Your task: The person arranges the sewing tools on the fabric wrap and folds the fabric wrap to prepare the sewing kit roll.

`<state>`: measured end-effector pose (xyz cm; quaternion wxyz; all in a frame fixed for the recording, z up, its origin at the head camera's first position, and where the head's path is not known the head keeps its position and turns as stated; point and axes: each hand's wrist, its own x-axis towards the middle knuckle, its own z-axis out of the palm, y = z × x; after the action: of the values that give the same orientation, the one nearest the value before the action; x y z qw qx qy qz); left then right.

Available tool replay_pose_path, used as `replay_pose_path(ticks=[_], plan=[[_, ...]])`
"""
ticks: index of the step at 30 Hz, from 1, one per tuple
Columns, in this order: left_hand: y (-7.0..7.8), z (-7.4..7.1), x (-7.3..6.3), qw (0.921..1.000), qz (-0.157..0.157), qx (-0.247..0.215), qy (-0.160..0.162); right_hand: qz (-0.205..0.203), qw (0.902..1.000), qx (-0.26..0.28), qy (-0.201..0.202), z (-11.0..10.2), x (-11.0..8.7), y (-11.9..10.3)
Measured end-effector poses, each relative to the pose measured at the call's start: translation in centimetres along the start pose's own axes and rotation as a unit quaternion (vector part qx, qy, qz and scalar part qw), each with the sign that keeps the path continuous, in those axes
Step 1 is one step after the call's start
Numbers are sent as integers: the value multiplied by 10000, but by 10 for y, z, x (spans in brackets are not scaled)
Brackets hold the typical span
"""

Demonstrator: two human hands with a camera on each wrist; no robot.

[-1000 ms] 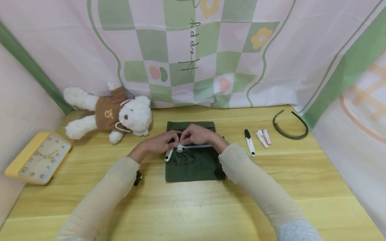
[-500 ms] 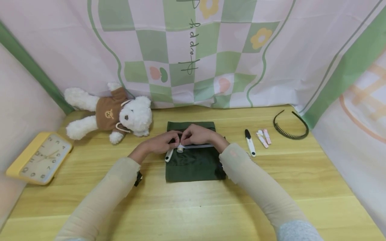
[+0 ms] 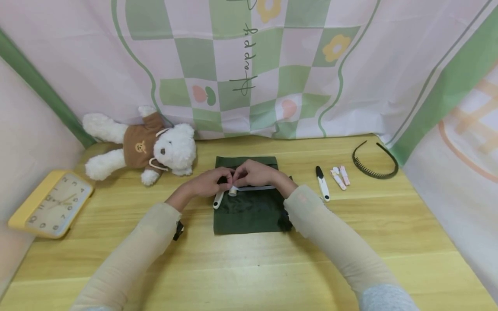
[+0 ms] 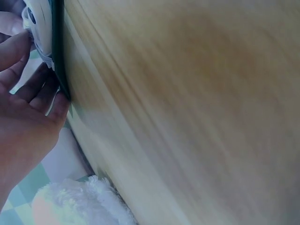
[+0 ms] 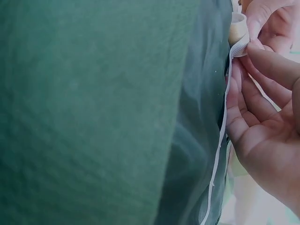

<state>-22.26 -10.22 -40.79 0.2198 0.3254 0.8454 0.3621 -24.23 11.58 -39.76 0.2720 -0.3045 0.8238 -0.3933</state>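
A dark green cloth (image 3: 245,222) lies folded on the table, with a white elastic band (image 3: 254,188) running across it. At the cloth's left part sits a small beige roll (image 3: 232,191), around which the elastic is wrapped in the right wrist view. My right hand (image 3: 254,173) pinches the elastic by the roll between thumb and forefinger. Right beside it, my left hand (image 3: 210,182) pinches the elastic at the roll too, its other fingers on the cloth's edge in the left wrist view. Under the left hand lies a white-handled tool (image 3: 218,201), its far end hidden.
Right of the cloth are a white tool with a black tip (image 3: 322,185), pink clips (image 3: 339,178) and a black toothed headband (image 3: 375,175). A white plush bear (image 3: 140,147) lies at the back left, near a yellow clock (image 3: 52,203). A printed curtain hangs behind.
Both hands stay in the same place. Their fingertips shift only slightly around the elastic, and the small roll tilts a little.
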Motion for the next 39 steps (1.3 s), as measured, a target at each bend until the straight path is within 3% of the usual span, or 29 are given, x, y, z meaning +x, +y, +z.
replay_pose_path(ticks=[8, 17, 23, 30, 39], plan=[[-2, 2, -1, 9995, -120, -109, 252, -183, 9997, 139, 61, -2, -6, 2], [4, 5, 0, 9990, -126, 100, 415, 58, 9992, 235, 328, -10, -20, 11], [7, 6, 3, 9984, -1, 244, 506, 0, 9979, 317, 571, -21, -34, 15], [10, 8, 5, 9970, 344, 582, 382, 145, 9949, 409, 915, -38, -62, 22], [13, 11, 6, 9969, 244, 725, 208, 276, 9895, 655, 1259, -56, -94, 39]])
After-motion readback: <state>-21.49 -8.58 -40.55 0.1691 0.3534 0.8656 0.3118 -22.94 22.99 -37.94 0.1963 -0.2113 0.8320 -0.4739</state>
